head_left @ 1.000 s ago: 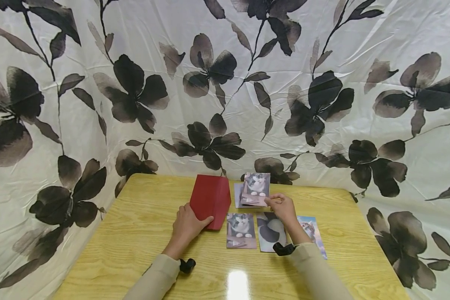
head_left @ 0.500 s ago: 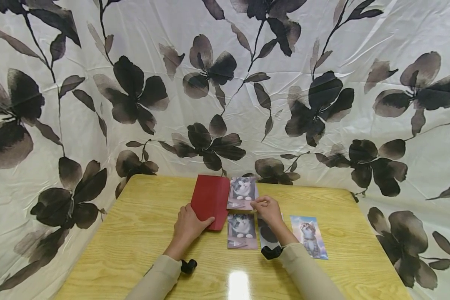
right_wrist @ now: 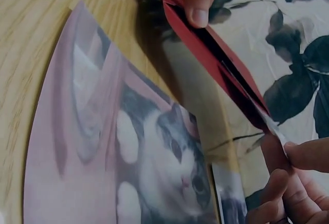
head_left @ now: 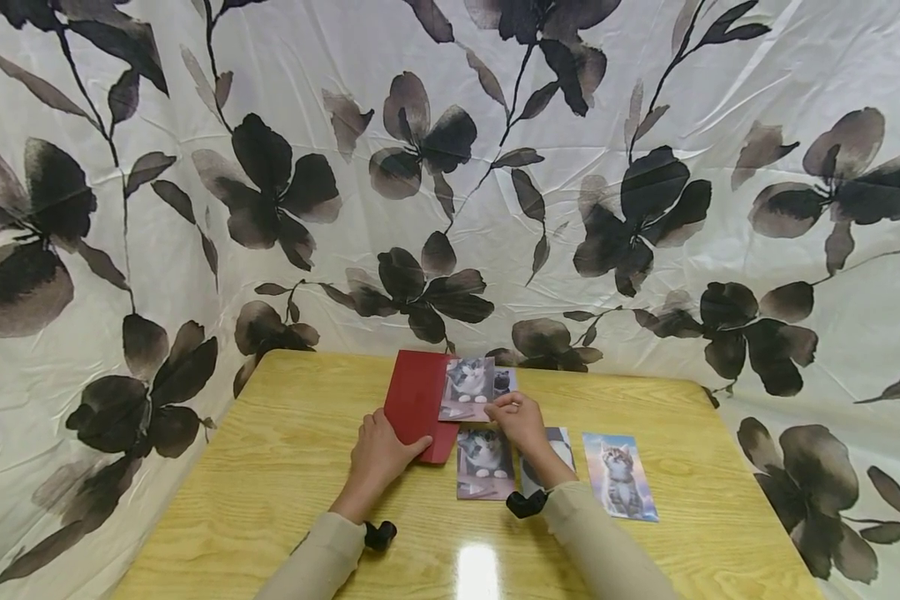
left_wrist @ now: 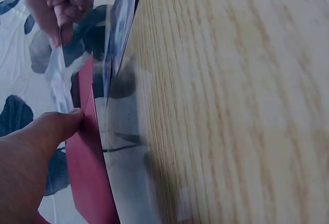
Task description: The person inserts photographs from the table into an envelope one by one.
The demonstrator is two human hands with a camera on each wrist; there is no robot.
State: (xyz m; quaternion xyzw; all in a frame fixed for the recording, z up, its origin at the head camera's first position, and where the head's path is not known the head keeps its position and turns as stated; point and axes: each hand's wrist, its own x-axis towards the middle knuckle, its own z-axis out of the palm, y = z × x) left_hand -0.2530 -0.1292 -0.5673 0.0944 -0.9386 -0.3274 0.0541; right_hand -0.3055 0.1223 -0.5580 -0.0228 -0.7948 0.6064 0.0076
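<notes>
My left hand (head_left: 381,454) grips a red envelope (head_left: 412,392) by its near part, thumb laid over the side facing right. In the right wrist view the thumb (right_wrist: 198,8) sits at the parted mouth of the envelope. A photo card of a grey-and-white cat (head_left: 467,383) is pinched at its lower right corner between thumb and fingers of my right hand (head_left: 519,421). Its left part overlaps the envelope, and in the right wrist view the thin card edge (right_wrist: 275,126) runs into the red mouth. How deep it goes is hidden.
On the wooden table (head_left: 270,500) lie a matching cat card (head_left: 485,479), a grey-and-white card (head_left: 561,450) partly under my right arm, and a kitten card (head_left: 619,479). Another card (head_left: 504,381) shows behind the right hand. A floral cloth (head_left: 307,208) hangs around the table's back.
My right hand has carried the cat card leftward, from above another card to over the envelope's right side. The kitten card has come into full view. My left hand keeps its hold.
</notes>
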